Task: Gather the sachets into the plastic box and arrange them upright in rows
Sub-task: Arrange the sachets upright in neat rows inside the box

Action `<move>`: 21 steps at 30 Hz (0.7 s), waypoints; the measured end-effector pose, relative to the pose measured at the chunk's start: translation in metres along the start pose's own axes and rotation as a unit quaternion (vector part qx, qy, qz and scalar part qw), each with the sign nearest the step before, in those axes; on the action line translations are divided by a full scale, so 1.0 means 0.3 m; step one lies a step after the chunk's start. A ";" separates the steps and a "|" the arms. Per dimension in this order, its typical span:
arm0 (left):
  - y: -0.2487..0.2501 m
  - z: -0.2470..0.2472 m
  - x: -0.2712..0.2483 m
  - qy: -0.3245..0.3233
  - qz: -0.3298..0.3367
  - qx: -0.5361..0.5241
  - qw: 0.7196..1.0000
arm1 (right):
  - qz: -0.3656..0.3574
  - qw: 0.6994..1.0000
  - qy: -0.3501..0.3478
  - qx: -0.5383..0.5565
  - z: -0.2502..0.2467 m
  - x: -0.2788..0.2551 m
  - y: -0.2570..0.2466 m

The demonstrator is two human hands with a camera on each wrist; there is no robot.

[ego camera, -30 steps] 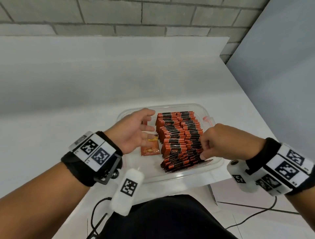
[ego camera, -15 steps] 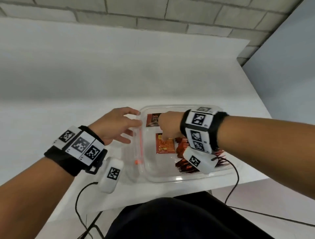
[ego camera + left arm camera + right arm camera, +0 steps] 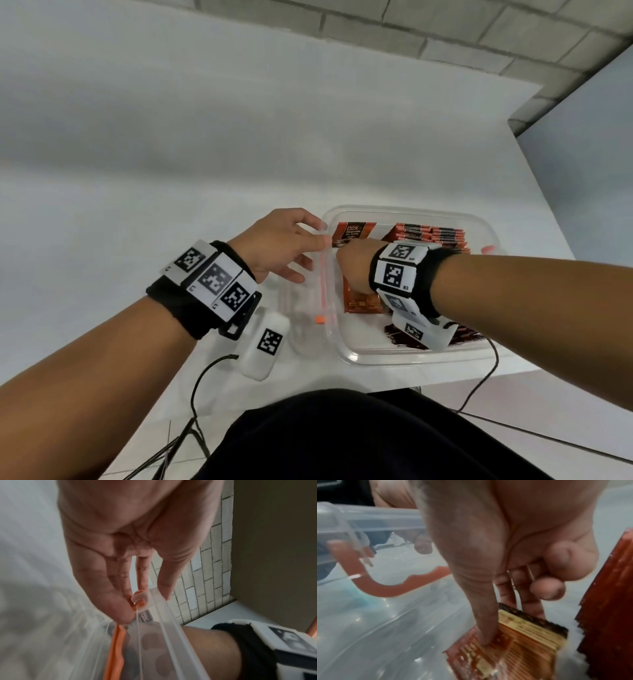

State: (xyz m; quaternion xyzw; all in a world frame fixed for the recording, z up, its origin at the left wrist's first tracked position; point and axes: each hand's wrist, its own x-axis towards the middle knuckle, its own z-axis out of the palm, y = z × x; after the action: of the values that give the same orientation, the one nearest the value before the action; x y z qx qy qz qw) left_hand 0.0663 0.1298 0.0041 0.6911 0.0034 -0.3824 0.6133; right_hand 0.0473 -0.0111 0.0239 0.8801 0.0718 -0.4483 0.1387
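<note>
A clear plastic box (image 3: 411,358) stands at the table's front edge. Upright red-and-black sachets (image 3: 431,236) fill rows in its right half, and several toppled ones (image 3: 469,334) lie at the front. One sachet (image 3: 352,233) leans on the back left wall. Another sachet (image 3: 363,303) lies flat on the floor of the box. My right hand (image 3: 352,260) reaches across onto it. In the right wrist view the index tip presses that flat sachet (image 3: 513,642) while the other fingers hook its far edge. My left hand (image 3: 284,246) rests straight fingers on the left rim (image 3: 163,615).
An orange latch (image 3: 320,318) hangs on the box's left side, seen also as the orange latch (image 3: 385,588) through the wall. The white table (image 3: 171,171) stretches far and left. Sensor cables (image 3: 202,383) trail off the front edge. A brick wall stands behind.
My right hand left the rows on the right and crossed to the flat sachet on the left. My left hand came out of the box onto its left rim.
</note>
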 end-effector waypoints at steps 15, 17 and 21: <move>-0.007 -0.010 0.017 -0.017 0.007 0.001 1.000 | -0.035 0.955 0.269 -0.121 0.020 -0.064 0.049; -0.008 -0.009 0.018 -0.017 0.008 0.000 1.000 | -0.034 0.952 0.276 -0.131 0.022 -0.065 0.043; -0.011 -0.011 0.018 -0.015 0.011 0.001 1.000 | -0.036 0.949 0.291 -0.117 0.018 -0.067 0.044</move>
State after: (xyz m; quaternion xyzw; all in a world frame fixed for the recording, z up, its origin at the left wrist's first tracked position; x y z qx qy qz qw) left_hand 0.0704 0.1310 -0.0017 0.6858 -0.0141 -0.3862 0.6167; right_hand 0.0348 -0.0253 0.0396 0.9467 0.1927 -0.1658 0.1979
